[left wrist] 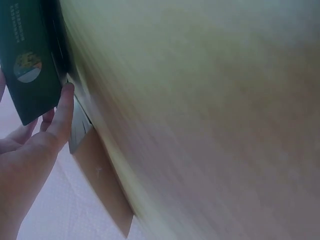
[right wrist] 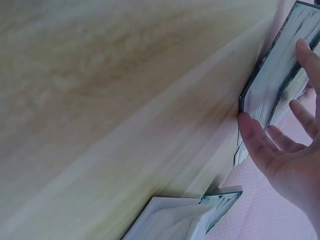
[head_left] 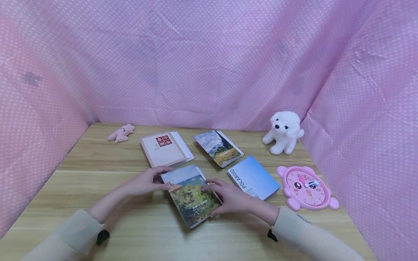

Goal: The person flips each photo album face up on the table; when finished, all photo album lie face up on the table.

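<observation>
Between both hands is a photo album (head_left: 191,195) with a painted garden-and-sea cover, lying at a slant near the table's front. My left hand (head_left: 151,183) grips its far left corner, with the thumb on the cover's edge. At the right side, my right hand (head_left: 232,197) holds the album with fingers over the cover and the thumb by its near right edge. The left wrist view shows the album's dark green back (left wrist: 35,55) tipped up off the wood, fingers around its end. In the right wrist view, the page edges (right wrist: 272,75) face the fingers.
Behind lie a cream album (head_left: 163,150) with red characters, a landscape-painting album (head_left: 218,148) and a blue Polaroid album (head_left: 254,177). A pink clock (head_left: 307,188) and white plush dog (head_left: 282,132) stand right. A small pink plush (head_left: 121,133) lies far left.
</observation>
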{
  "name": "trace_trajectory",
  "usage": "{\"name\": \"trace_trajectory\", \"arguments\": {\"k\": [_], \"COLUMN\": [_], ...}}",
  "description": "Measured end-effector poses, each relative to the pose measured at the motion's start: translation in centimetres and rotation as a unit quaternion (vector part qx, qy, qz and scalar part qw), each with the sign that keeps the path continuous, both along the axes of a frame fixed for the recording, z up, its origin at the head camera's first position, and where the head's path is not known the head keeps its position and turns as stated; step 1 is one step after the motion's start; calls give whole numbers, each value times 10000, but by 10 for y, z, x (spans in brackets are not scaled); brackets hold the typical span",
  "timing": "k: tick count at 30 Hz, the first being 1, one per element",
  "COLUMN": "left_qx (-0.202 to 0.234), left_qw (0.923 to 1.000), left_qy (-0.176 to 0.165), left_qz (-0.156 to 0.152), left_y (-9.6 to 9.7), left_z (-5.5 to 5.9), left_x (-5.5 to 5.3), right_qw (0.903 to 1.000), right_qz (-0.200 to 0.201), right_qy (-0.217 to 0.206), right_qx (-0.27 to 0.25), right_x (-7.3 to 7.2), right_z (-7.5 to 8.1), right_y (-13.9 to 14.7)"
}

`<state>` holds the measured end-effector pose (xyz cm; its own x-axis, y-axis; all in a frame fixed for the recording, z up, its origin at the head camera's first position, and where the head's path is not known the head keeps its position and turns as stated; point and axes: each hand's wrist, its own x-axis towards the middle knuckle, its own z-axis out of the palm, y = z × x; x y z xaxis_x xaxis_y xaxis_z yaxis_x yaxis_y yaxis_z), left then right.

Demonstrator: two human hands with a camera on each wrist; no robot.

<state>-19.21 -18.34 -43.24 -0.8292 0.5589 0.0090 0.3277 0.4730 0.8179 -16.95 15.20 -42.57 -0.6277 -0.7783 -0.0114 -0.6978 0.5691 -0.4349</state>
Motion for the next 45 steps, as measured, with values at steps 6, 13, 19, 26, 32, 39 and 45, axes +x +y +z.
{"name": "trace_trajectory", "arguments": {"k": [6, 13, 19, 26, 32, 39, 45], "left_qx": [-133, -198, -327, -593, -665, -813, -1274], "left_qw": [9998, 9995, 9989, 9975, 9969, 9959, 9889], "left_qy": [-45, -116, -227, -104, -32, 61, 737], "left_qz": [-107, -202, -237, -358, -420, -385, -192], "left_y": [-5, -9, -13, -14, -14, -14, -9], "left_z": [-2, -5, -2, 0, 3, 4, 16], "left_x": [-1, -1, -3, -4, -3, -4, -1], "right_qw": [9999, 9985, 9979, 9990, 9992, 9990, 9984], "right_qz": [-136, -102, -145, -121, -134, -151, -73], "right_qy": [-4, 434, 473, 198, 59, -28, -566], "right_qx": [78, 317, 424, 369, 385, 426, 44], "right_x": [0, 0, 2, 4, 5, 6, 7], "right_z": [-2, -6, -6, -5, -4, -2, 11], "right_y": [-4, -13, -18, -21, -22, -20, -9]}}
